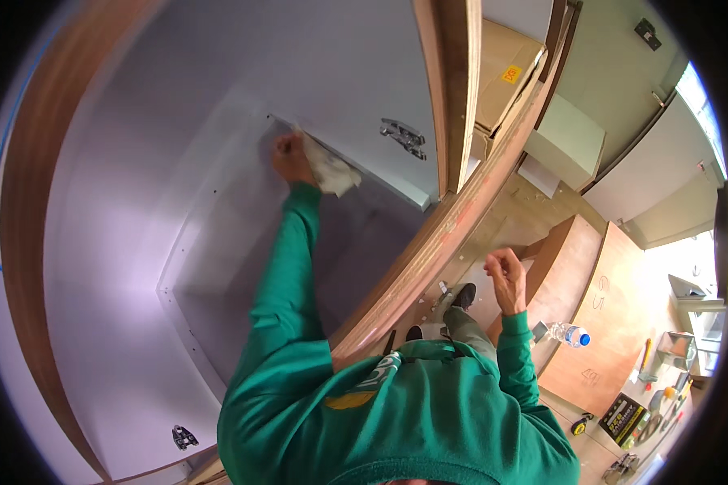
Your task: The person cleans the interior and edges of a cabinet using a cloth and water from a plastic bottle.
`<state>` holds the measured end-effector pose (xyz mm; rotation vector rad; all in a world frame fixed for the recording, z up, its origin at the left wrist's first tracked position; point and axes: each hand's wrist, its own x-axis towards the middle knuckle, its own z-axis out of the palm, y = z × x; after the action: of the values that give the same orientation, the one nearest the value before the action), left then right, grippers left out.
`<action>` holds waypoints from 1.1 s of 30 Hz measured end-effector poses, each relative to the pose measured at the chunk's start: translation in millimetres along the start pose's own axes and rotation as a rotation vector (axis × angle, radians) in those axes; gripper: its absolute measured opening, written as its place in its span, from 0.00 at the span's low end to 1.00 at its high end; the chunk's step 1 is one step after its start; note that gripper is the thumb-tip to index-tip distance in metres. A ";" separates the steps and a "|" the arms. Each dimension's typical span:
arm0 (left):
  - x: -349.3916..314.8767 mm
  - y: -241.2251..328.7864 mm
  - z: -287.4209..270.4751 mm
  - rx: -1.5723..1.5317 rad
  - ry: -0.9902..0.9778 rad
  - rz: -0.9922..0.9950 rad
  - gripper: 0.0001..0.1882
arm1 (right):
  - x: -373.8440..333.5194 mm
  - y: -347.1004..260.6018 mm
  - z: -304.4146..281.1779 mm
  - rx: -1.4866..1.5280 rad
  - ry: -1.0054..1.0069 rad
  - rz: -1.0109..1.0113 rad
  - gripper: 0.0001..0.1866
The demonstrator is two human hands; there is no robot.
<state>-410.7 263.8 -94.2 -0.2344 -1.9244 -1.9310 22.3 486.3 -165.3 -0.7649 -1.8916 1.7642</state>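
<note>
My left hand (291, 159) reaches deep into a pale cabinet (113, 242) and is closed on a crumpled white cloth (332, 170). The cloth lies against the inner back corner, beside a narrow white strip (396, 190) along the panel's edge. Slight blur hides the exact grip of the fingers. My right hand (506, 280) is held out to the right, outside the cabinet. Its fingers are curled in, and nothing shows in them. A metal hinge (403, 137) is fixed to the panel right of the cloth, and another hinge (184, 437) sits at the lower left.
A wooden cabinet edge (404, 283) runs between my arms. A cardboard box (505, 69) stands beyond it. At right, a clear water bottle (569, 334) lies on a wooden board (603, 323). A tape measure (581, 423) and a black box (623, 420) are at the lower right.
</note>
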 end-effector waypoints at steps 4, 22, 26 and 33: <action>100.0 -39.7 -24.4 -0.275 0.203 -0.045 0.10 | 3.2 -29.5 21.0 -0.041 -0.143 -0.085 0.07; -160.6 67.2 -2.5 -0.119 -0.396 -0.046 0.05 | -8.2 -45.3 50.0 -0.025 -0.177 -0.127 0.08; -137.5 94.7 -8.5 -0.198 -0.372 -0.111 0.05 | -38.9 -74.6 60.3 -0.131 -0.167 -0.194 0.08; 37.7 79.4 -29.8 -0.294 0.012 -0.079 0.05 | -105.5 0.4 9.1 -0.112 0.071 -0.007 0.08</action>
<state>-408.7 230.7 -7.6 -0.2313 -1.6595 -2.2599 95.5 409.9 -161.1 -0.8488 -1.9557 1.6164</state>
